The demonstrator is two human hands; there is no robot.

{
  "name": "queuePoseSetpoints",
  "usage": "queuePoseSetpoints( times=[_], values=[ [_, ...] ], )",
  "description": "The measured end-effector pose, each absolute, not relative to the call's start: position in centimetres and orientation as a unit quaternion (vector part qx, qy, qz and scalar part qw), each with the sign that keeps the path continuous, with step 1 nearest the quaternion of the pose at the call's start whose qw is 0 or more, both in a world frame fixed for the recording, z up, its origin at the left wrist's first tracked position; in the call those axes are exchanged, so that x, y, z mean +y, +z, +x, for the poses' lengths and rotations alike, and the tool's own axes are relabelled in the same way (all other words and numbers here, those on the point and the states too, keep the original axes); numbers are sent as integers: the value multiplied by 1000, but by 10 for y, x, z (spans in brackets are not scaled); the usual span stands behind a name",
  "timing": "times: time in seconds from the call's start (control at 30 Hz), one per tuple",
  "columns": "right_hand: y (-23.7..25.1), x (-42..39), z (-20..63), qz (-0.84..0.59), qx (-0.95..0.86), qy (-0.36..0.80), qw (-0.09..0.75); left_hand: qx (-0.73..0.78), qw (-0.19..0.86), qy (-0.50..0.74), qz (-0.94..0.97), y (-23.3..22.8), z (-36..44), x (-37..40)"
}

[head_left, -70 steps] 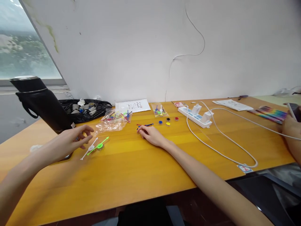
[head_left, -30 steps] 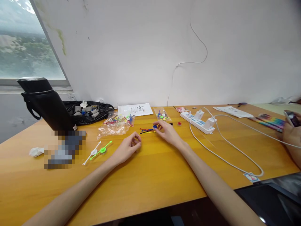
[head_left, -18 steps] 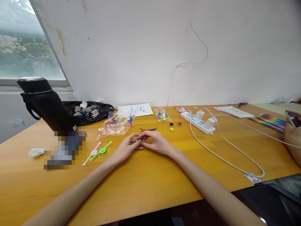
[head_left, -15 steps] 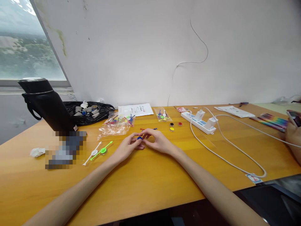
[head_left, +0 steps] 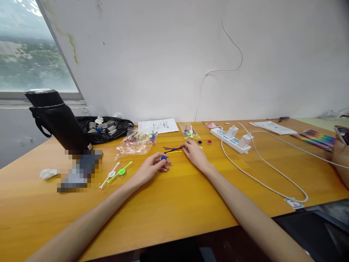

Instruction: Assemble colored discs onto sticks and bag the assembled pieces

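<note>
Small blue disc (head_left: pixel 163 158) pinched in fingertips of left hand (head_left: pixel 151 168), just above the orange table (head_left: pixel 169 203). Right hand (head_left: pixel 194 153) lies further back, fingers loosely curled, tips touching thin coloured sticks (head_left: pixel 171 149) on the table; whether it grips one, can't tell. Black and red discs (head_left: pixel 204 142) just beyond the right hand. Green and white stick-and-disc pieces (head_left: pixel 116 173) lie left of the left hand. Clear bag of sticks (head_left: pixel 135 142) behind. White power strip (head_left: pixel 231 138) to the right.

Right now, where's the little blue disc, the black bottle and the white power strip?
blue disc (head_left: pixel 163 158), head view, on its round top, held in the left hand's fingertips.
black bottle (head_left: pixel 57 122), head view, mid-body.
white power strip (head_left: pixel 231 141), head view, on its white casing.
</note>
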State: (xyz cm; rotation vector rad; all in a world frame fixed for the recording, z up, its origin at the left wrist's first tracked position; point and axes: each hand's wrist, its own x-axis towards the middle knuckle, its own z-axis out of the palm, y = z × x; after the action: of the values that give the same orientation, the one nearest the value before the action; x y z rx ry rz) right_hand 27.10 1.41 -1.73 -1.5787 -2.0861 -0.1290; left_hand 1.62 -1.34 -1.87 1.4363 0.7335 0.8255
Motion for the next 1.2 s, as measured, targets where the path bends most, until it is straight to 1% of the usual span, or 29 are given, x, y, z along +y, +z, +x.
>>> queuePoseSetpoints(
  times=[0.33, 0.77, 0.97, 1.1, 1.2],
  values=[
    [-9, 12, 269, -600, -768, -93, 205, 314, 614, 357, 630, -19, 16, -13],
    [-9, 11, 268, -624, -750, -106, 195, 312, 615, 353, 632, -18, 16, -14],
    [-6, 7, 264, -612, -750, -98, 231, 311, 618, 355, 629, -17, 15, -14],
    [-3, 8, 264, -617, -731, -90, 278, 307, 618, 357, 629, -16, 15, -14],
    [-3, 11, 264, -614, -716, -46, 329, 305, 620, 359, 627, -17, 14, -13]
  ],
)
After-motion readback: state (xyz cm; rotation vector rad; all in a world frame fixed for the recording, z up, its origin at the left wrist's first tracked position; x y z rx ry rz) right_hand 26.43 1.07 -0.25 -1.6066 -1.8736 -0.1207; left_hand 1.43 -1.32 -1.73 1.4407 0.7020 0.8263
